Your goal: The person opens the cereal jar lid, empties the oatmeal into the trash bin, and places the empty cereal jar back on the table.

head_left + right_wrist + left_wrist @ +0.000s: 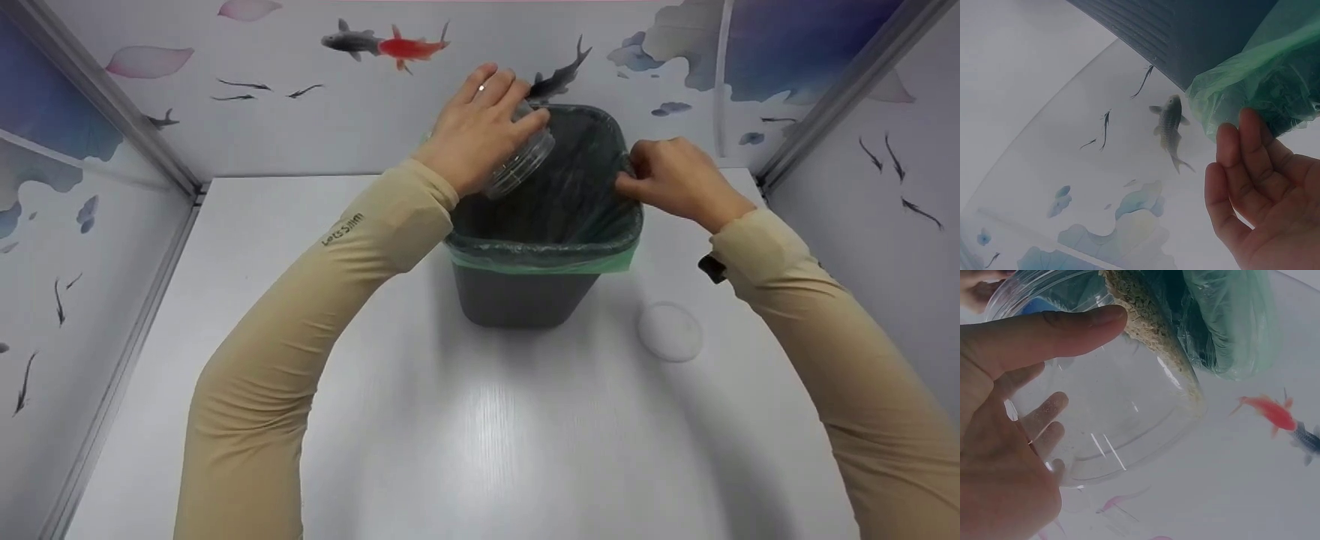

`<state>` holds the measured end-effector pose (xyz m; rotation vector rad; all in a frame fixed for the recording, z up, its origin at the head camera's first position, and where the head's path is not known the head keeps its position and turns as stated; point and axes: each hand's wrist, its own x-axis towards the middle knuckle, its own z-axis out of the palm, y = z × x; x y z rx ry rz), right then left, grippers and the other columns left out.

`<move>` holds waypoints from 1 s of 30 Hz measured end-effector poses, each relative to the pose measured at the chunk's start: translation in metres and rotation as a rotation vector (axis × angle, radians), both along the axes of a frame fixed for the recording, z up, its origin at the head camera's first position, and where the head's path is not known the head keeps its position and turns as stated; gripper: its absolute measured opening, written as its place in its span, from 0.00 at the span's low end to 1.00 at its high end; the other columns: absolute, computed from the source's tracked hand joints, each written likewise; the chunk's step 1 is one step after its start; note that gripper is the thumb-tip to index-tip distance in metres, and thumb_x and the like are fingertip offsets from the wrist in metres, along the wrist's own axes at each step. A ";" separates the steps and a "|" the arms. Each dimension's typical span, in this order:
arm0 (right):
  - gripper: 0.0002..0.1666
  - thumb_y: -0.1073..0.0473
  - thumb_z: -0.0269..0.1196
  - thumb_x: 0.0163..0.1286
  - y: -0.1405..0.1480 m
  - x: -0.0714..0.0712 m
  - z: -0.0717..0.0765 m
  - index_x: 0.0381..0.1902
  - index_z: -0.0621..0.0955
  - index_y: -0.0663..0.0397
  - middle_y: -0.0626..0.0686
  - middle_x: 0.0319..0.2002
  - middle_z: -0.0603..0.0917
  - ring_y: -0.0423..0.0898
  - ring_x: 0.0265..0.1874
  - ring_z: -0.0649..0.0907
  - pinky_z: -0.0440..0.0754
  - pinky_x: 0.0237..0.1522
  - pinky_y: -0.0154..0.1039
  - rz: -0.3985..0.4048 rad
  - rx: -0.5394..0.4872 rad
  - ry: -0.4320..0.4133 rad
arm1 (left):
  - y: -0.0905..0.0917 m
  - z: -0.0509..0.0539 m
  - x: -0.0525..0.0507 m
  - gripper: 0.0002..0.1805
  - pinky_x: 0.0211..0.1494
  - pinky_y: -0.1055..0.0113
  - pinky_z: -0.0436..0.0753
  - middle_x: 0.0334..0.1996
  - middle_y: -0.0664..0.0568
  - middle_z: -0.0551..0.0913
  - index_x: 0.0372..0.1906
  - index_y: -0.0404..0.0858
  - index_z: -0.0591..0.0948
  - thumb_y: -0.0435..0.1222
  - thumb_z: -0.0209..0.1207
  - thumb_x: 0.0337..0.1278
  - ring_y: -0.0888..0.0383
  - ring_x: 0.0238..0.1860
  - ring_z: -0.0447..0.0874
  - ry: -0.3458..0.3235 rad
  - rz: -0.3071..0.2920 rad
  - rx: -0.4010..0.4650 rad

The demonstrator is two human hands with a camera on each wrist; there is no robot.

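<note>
A clear plastic jar (529, 161) is tilted over the mouth of a grey trash can (517, 300). My left hand (476, 135) grips it, thumb on one side and the other fingers around the far side. Beige, flaky bits (1148, 320) lie along the jar's lower wall in the left wrist view. A translucent green trash bag (517, 260) lines the can and folds over its rim. At the can's right rim, my right hand (679, 180) holds the lined edge, fingers curled outside it. In the right wrist view the fingertips (1249, 121) meet the bag; the thumb is hidden there.
A clear round lid (670, 331) lies on the white table (375, 420), right of the can. Behind the can stands a panel (300, 135) printed with fish and leaves, and similar panels enclose both sides.
</note>
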<state>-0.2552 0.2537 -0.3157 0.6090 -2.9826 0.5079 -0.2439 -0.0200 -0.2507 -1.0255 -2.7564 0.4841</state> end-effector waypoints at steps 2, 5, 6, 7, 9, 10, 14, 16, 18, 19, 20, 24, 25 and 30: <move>0.14 0.55 0.55 0.65 0.000 0.000 0.000 0.29 0.76 0.62 0.55 0.20 0.75 0.52 0.20 0.72 0.67 0.23 0.44 0.000 0.000 0.003 | 0.002 0.001 0.000 0.45 0.73 0.54 0.41 0.72 0.41 0.55 0.73 0.48 0.59 0.28 0.65 0.51 0.43 0.72 0.47 -0.022 0.009 -0.005; 0.13 0.55 0.55 0.65 -0.001 0.001 0.000 0.27 0.75 0.60 0.54 0.19 0.73 0.51 0.18 0.70 0.66 0.22 0.43 -0.001 -0.001 0.006 | 0.003 0.001 -0.001 0.45 0.73 0.54 0.39 0.72 0.41 0.55 0.74 0.49 0.59 0.27 0.64 0.51 0.44 0.72 0.46 -0.044 0.017 -0.006; 0.13 0.56 0.55 0.65 -0.001 0.001 0.000 0.26 0.75 0.60 0.54 0.18 0.73 0.50 0.18 0.70 0.65 0.22 0.43 0.000 -0.002 0.008 | 0.004 0.002 -0.001 0.45 0.73 0.54 0.38 0.72 0.41 0.54 0.74 0.49 0.58 0.27 0.65 0.50 0.44 0.72 0.46 -0.053 0.020 -0.008; 0.13 0.56 0.55 0.65 -0.001 0.001 0.000 0.26 0.75 0.60 0.54 0.18 0.73 0.50 0.18 0.70 0.65 0.22 0.43 0.001 -0.003 0.009 | 0.004 0.002 -0.001 0.45 0.73 0.54 0.39 0.72 0.41 0.55 0.73 0.48 0.59 0.27 0.65 0.50 0.44 0.72 0.46 -0.053 0.019 -0.006; 0.13 0.56 0.55 0.65 -0.001 0.001 0.000 0.26 0.75 0.60 0.54 0.18 0.72 0.50 0.18 0.70 0.65 0.22 0.43 0.004 -0.003 0.010 | 0.004 0.002 -0.001 0.45 0.73 0.54 0.38 0.72 0.41 0.55 0.73 0.48 0.59 0.28 0.65 0.51 0.44 0.72 0.46 -0.057 0.021 -0.008; 0.13 0.56 0.55 0.65 -0.001 0.001 0.000 0.27 0.75 0.60 0.54 0.19 0.73 0.50 0.18 0.70 0.66 0.22 0.43 0.005 -0.004 0.010 | 0.004 0.003 0.000 0.44 0.73 0.54 0.39 0.72 0.41 0.55 0.73 0.48 0.59 0.28 0.64 0.51 0.44 0.72 0.46 -0.059 0.022 -0.010; 0.13 0.56 0.55 0.65 -0.001 0.002 0.001 0.29 0.76 0.61 0.55 0.20 0.74 0.50 0.19 0.71 0.67 0.22 0.43 0.005 -0.002 0.004 | 0.006 0.005 0.001 0.43 0.73 0.53 0.39 0.71 0.40 0.56 0.73 0.47 0.59 0.29 0.64 0.52 0.43 0.72 0.47 -0.081 0.025 -0.033; 0.13 0.55 0.55 0.65 -0.001 0.002 0.001 0.29 0.77 0.62 0.55 0.20 0.75 0.51 0.19 0.72 0.67 0.22 0.43 0.003 -0.001 0.001 | 0.007 0.007 0.002 0.43 0.73 0.53 0.40 0.71 0.40 0.57 0.73 0.47 0.60 0.29 0.64 0.51 0.43 0.71 0.48 -0.099 0.026 -0.053; 0.14 0.55 0.55 0.65 -0.001 0.002 0.001 0.30 0.77 0.62 0.55 0.21 0.75 0.51 0.19 0.72 0.68 0.22 0.43 0.001 0.001 0.000 | 0.008 0.009 0.003 0.44 0.73 0.52 0.41 0.70 0.40 0.58 0.73 0.46 0.59 0.30 0.66 0.49 0.43 0.71 0.48 -0.120 0.030 -0.075; 0.14 0.55 0.55 0.65 -0.001 0.001 0.001 0.30 0.77 0.62 0.55 0.21 0.75 0.51 0.19 0.72 0.68 0.22 0.43 0.000 0.001 -0.001 | 0.009 0.011 0.003 0.46 0.73 0.52 0.40 0.70 0.40 0.58 0.73 0.45 0.59 0.31 0.67 0.48 0.43 0.71 0.48 -0.133 0.033 -0.086; 0.14 0.55 0.55 0.65 -0.001 0.001 0.001 0.30 0.77 0.62 0.55 0.21 0.75 0.51 0.19 0.72 0.68 0.22 0.43 -0.002 0.001 -0.003 | 0.009 0.012 0.004 0.47 0.73 0.51 0.40 0.70 0.40 0.57 0.73 0.45 0.59 0.32 0.68 0.47 0.43 0.71 0.48 -0.146 0.037 -0.093; 0.14 0.55 0.55 0.66 -0.001 0.001 0.001 0.30 0.77 0.62 0.55 0.21 0.75 0.51 0.20 0.72 0.68 0.22 0.43 -0.006 0.004 -0.002 | 0.011 0.017 0.004 0.49 0.73 0.51 0.40 0.70 0.39 0.57 0.73 0.41 0.57 0.34 0.70 0.44 0.42 0.71 0.48 -0.187 0.042 -0.110; 0.14 0.55 0.55 0.65 -0.001 0.001 0.000 0.30 0.77 0.62 0.55 0.21 0.75 0.51 0.20 0.72 0.68 0.22 0.43 -0.004 0.004 0.003 | 0.011 0.018 0.004 0.48 0.73 0.51 0.40 0.70 0.38 0.57 0.73 0.40 0.58 0.34 0.69 0.45 0.42 0.71 0.48 -0.197 0.041 -0.110; 0.14 0.55 0.56 0.65 0.000 0.000 0.000 0.29 0.77 0.62 0.55 0.20 0.75 0.52 0.19 0.72 0.68 0.23 0.43 0.004 0.001 0.018 | 0.011 0.024 0.005 0.43 0.72 0.49 0.48 0.69 0.37 0.57 0.71 0.37 0.59 0.29 0.63 0.47 0.42 0.70 0.52 -0.246 0.021 -0.104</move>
